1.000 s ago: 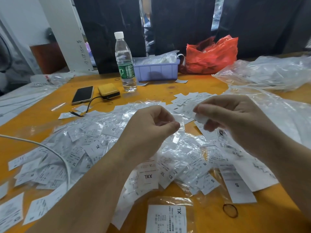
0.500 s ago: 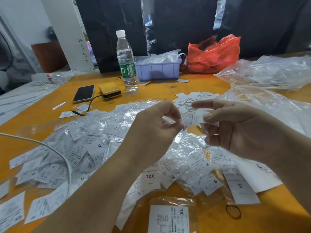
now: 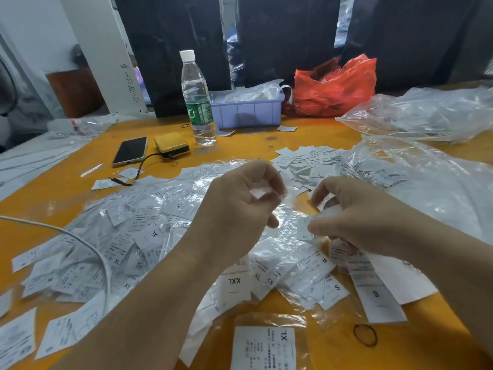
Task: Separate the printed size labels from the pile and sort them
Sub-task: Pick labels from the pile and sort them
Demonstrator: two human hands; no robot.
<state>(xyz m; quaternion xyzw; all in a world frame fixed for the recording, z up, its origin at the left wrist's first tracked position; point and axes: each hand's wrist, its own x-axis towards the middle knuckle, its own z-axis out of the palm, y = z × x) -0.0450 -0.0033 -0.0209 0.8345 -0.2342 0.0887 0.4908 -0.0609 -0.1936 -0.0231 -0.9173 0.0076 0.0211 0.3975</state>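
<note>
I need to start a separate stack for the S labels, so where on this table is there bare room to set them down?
Bare orange table shows behind the label pile, between the water bottle, the purple bin and the small far heap of labels. Another patch lies near the front edge around the rubber band. The middle is crowded with labels and clear sleeves.

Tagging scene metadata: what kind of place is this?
Likely a garment-factory packing bench: a pile of size labels on an orange table, clear bags, and a tray of more.
</note>
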